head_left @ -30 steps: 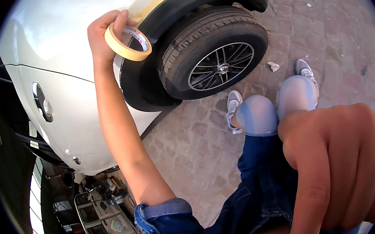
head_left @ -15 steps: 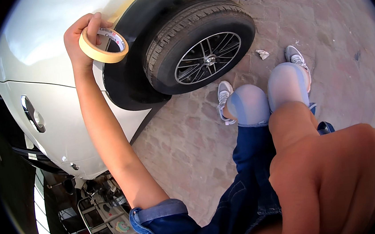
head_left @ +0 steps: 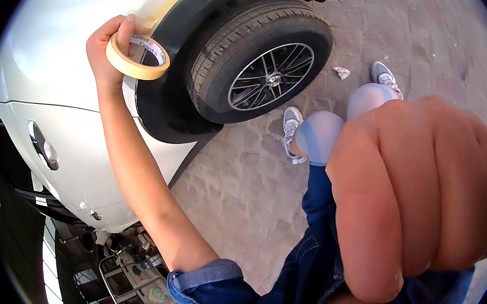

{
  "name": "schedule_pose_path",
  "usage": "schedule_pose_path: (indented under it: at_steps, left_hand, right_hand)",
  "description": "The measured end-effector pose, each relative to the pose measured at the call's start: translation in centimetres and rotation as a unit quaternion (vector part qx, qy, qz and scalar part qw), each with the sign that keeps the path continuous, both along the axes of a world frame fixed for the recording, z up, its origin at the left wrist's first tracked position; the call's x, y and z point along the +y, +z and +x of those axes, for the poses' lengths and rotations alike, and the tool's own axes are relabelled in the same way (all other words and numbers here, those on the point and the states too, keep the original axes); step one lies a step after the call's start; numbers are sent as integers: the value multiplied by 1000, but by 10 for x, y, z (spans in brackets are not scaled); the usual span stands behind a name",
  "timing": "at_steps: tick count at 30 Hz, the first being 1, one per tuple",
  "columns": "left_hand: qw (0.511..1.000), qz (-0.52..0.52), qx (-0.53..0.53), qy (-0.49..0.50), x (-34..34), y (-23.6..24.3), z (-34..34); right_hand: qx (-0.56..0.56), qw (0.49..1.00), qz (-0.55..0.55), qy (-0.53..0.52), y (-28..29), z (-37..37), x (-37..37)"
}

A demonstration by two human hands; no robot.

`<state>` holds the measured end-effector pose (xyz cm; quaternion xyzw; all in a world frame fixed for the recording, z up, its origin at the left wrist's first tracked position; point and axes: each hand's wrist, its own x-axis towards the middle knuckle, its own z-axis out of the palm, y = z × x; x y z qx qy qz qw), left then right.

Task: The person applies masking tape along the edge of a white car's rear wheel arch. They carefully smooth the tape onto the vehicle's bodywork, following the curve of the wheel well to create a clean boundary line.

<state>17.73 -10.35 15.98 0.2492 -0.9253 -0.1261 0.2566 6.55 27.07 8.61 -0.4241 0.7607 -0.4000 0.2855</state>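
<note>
My left hand (head_left: 102, 55) is at the rear flank of a pale car (head_left: 49, 53), closed on a roll of yellow masking tape (head_left: 139, 71). A finger passes through the ring of the roll. From beside that hand, a yellow strip (head_left: 168, 1) runs along the body just above the black wheel-arch trim (head_left: 162, 113). Below the trim is a wheel (head_left: 272, 80) with a dark tyre and a spoked rim. Large and close in the lower right, my right hand (head_left: 420, 188) has its fingers curled and pressed together; whatever lies inside them is hidden.
Under my knees and shoes (head_left: 292, 126) spreads stone paving (head_left: 231, 211). A small white scrap (head_left: 341, 73) lies near the tyre. A car door handle (head_left: 43, 146) is at the left. Behind my left arm stands another vehicle (head_left: 145, 288), light-coloured with a metal frame.
My right hand has risen and turned, now showing its curled fingers and covering more of my right leg. My left hand and the tape roll have shifted very slightly rightward.
</note>
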Motion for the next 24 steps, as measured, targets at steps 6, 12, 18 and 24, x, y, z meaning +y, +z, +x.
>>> schedule_pose_path:
  at_steps: [6,12,18,24]
  left_hand:
    - [999,-3,-23,-27,6,3,-14]
    - [999,-5,-36,-17,5,1,-12]
    - [999,3,-40,-15,8,0,-10]
    - [998,-7,-56,-18,8,7,-17]
  right_hand:
    - [-455,600,-658,28,-16,-6,-44]
    - [-426,551,-700,159,-34,-18,-78]
    - [-425,572,-701,34,-29,-15,-107]
    - [-415,651,-635,-9,-44,-31,-178]
